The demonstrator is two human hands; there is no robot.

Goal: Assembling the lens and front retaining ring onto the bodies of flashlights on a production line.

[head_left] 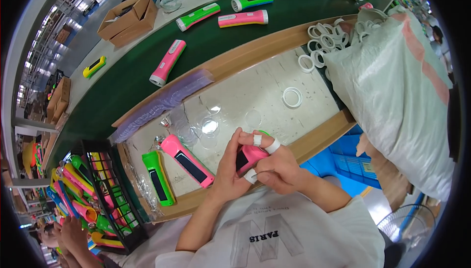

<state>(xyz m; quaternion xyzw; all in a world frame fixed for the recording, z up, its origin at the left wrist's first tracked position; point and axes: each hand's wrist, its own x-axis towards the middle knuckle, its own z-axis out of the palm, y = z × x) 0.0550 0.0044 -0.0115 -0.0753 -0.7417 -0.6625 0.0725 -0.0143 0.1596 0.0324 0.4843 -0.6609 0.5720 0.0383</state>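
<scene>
Between my hands, close to my shirt, is a pink flashlight (253, 157) with a dark panel on its side; fingers hide much of it. My left hand (226, 169) presses along its left side, fingers fairly straight. Around the right side curls my right hand (280, 166), with white tape on its fingers. A sliver of green shows beyond the fingertips; what it belongs to is hidden. Left of my hands lie another pink flashlight (187, 161) and a green and yellow flashlight (158, 178). Clear round lenses (209, 125) and a white ring (292, 98) rest on the worktop (260, 91) beyond.
A cardboard strip (274, 40) edges the worktop, beside stacked clear discs (164, 102). Flashlights (168, 63) lie on the green belt (130, 81). White rings (324, 37) and a large sack (392, 96) are right. Near the black crate (105, 189), another person's hand (73, 238) shows.
</scene>
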